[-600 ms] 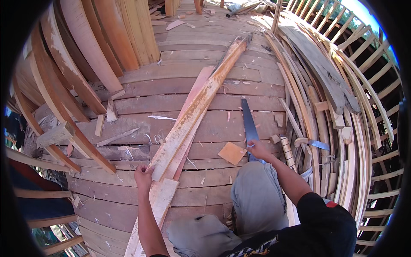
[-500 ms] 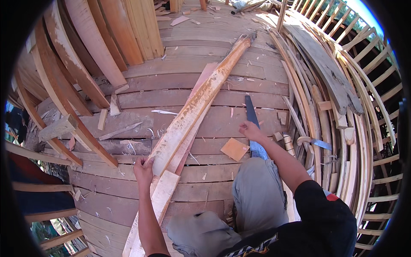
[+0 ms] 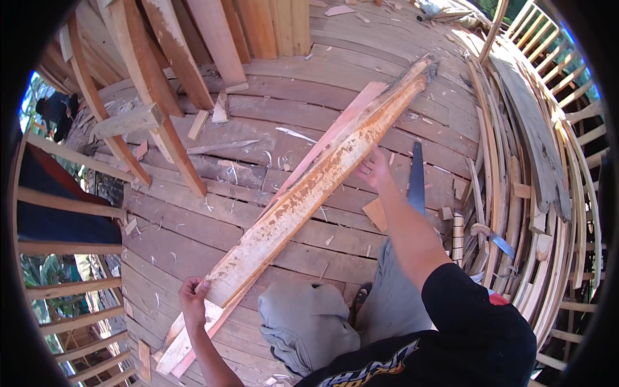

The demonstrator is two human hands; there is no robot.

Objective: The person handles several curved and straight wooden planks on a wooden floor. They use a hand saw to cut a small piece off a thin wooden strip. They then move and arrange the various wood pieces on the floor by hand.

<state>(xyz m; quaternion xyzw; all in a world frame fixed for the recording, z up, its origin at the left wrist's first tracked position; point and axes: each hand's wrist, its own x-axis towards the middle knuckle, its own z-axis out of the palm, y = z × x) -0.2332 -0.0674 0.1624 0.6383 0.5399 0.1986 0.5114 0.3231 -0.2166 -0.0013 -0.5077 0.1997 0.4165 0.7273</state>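
A long wooden plank (image 3: 303, 187) with a rough, brown-flecked face slants across the floor, from near left to far right. My left hand (image 3: 192, 298) is closed on its near left end, thumb on top. My right hand (image 3: 375, 170) is at the plank's right edge, past its middle, with fingers stretched toward the edge; whether they press on it I cannot tell. Beneath the rough plank lies a pinkish board (image 3: 335, 138), partly hidden. A handsaw (image 3: 417, 180) with a dark blade rests right of my right hand. My forearm partly covers a small square wood piece (image 3: 374, 213).
Long strips of lumber (image 3: 516, 187) are stacked on the right, with a curved-blade knife (image 3: 493, 240) on them. Upright curved timbers (image 3: 177, 151) stand at the left. Wood shavings and offcuts (image 3: 222, 147) litter the plank floor (image 3: 193, 219). Slatted railing (image 3: 77, 287) borders the left.
My right hand has moved from beside the saw to the plank's right edge. The plank's near end has shifted left and nearer with my left hand. The view has turned.
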